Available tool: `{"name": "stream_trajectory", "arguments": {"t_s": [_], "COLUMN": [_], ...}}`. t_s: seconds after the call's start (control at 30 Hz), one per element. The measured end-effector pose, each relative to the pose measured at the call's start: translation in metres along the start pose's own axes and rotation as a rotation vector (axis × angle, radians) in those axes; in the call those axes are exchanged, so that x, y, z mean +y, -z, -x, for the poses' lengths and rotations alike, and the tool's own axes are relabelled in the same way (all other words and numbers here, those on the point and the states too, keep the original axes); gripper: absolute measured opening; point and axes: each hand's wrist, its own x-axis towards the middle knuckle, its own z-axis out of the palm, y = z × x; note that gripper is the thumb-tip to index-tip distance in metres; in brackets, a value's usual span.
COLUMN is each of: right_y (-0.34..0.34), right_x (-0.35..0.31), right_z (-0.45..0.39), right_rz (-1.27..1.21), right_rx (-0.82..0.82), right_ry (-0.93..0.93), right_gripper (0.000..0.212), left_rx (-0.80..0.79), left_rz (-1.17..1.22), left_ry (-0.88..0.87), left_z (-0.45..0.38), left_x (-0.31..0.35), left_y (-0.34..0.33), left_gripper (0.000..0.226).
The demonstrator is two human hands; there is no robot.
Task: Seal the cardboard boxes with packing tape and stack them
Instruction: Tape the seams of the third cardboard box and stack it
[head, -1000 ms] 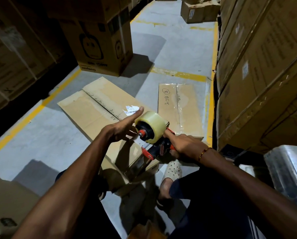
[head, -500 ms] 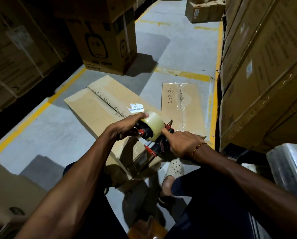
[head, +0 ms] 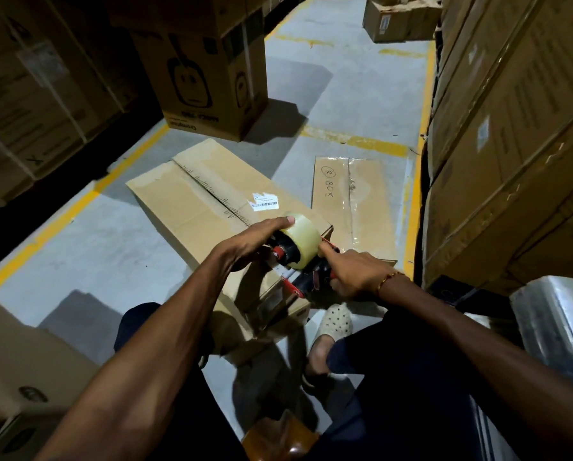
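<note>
From the head camera, looking down at a grey warehouse floor (head: 95, 247) marked with yellow lines, a long cardboard box (head: 191, 207) lies flat in front of the person, its flaps meeting in a seam that runs along the top. A white barcode label (head: 264, 202) sits on the box near that seam.

Over the near end of the box both hands work a tape dispenser (head: 306, 277) with a red and black frame. The tape roll (head: 300, 239), pale and translucent, sits on the dispenser's hub. The left hand (head: 245, 244) reaches across with its fingers curved over the far side of the roll, one fingertip pressed on its top edge. The right hand (head: 353, 274) is curled round the dispenser's handle, with the forefinger stretched forward to touch the roll's near face. Whether the dispenser's lower edge touches the box is hard to tell, as shadow covers that spot.

Just beside the box, to the right, a flattened piece of cardboard (head: 361, 207) lies on the floor with "BOX" handwritten on it. Beyond the box stands an upright carton (head: 205, 78) printed with a face-like symbol. Tall stacked cartons (head: 511, 128) form a wall on the right, and more dark cartons (head: 38, 94) stand on the left. A small box (head: 398, 18) rests far up the aisle. A pale perforated shoe (head: 335, 322) shows below the dispenser, and a plastic-wrapped bundle (head: 558, 327) sits at the lower right.
</note>
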Motion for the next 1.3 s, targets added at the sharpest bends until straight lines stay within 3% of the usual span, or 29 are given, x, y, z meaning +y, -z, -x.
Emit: {"name": "stream_trajectory", "arguments": {"t_s": [0.1,0.13,0.2,0.27,0.33,0.47,0.63,0.87,1.17,1.3], "right_y": [0.006,0.009,0.014,0.019,0.024,0.027,0.022,0.019,0.017,0.015], "right_x": [0.010,0.014,0.022,0.031,0.040,0.052,0.057,0.055,0.042,0.036], "right_z": [0.000,0.000,0.002,0.005,0.010,0.014,0.007,-0.008,-0.024,-0.031], "right_rz": [-0.078,-0.114,-0.199,-0.289,-0.388,-0.564,-0.738,-0.693,-0.861,-0.910], "right_rx": [0.007,0.015,0.044,0.076,0.119,0.219,0.277,0.312,0.313,0.337], "right_ry": [0.006,0.001,-0.012,-0.013,-0.027,-0.107,-0.177,-0.135,-0.057,-0.034], "right_gripper": [0.063,0.061,0.054,0.047,0.043,0.038,0.035,0.037,0.038,0.036], "left_rx": [0.017,0.092,0.324,0.466,0.457,0.451,0.518,0.532,0.488,0.474], "left_rz": [0.088,0.129,0.062,-0.306,-0.623,-0.885,-0.964,-1.105,-1.208,-1.279], "left_ry": [-0.011,-0.025,-0.126,-0.276,-0.353,-0.351,-0.437,-0.510,-0.258,-0.268], "left_z": [-0.002,-0.004,-0.009,-0.011,-0.010,-0.008,-0.016,-0.025,-0.041,-0.040], "left_x": [-0.012,-0.021,-0.042,-0.063,-0.079,-0.092,-0.086,-0.080,-0.061,-0.059], "left_y": [0.007,0.008,0.009,0.011,0.008,-0.014,-0.030,-0.042,-0.048,-0.047], "left_gripper": [0.077,0.073,0.043,0.027,0.029,0.043,0.049,0.039,0.049,0.049]}}
